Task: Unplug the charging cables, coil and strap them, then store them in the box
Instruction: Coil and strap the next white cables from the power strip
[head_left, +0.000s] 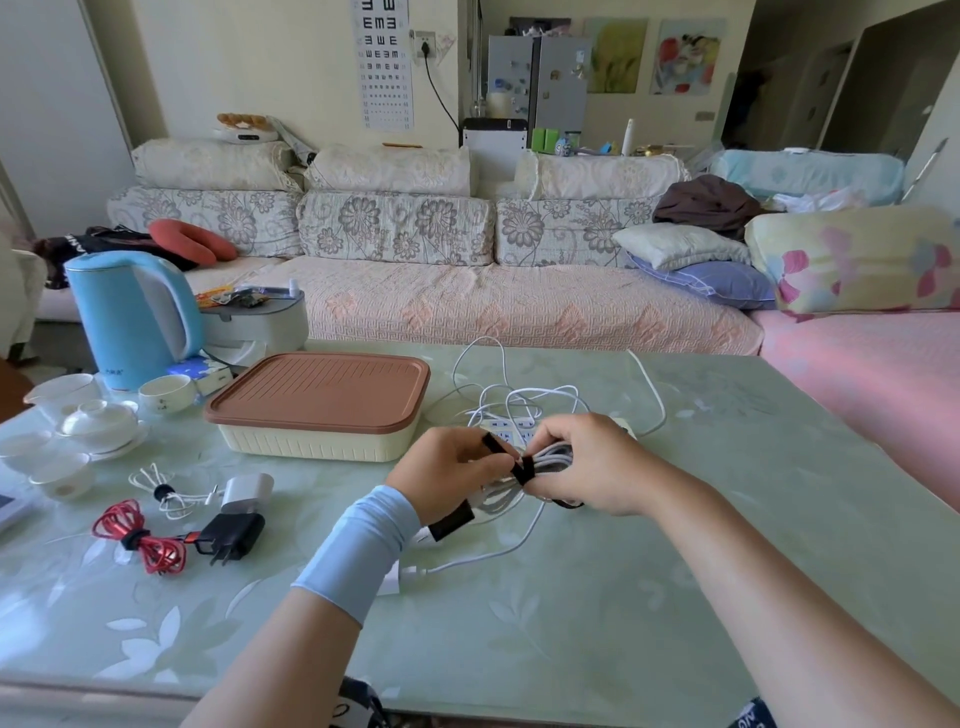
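Red cable (140, 535) and white cable (166, 491) lie strapped lower left; at centre the left hand (447, 467) pinches a black strap (522, 467) around the grey coil (553, 457) gripped by the right hand (587, 467). The box (317, 405) is still lidded.

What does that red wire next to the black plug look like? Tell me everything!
The shiny red coiled cable is wound into long loops and cinched at its middle by a thin black strap, so it fans out at both ends like a bow. It lies flat on the pale green glass-topped table, toward the left side. One end runs to a black charger plug lying right beside it.
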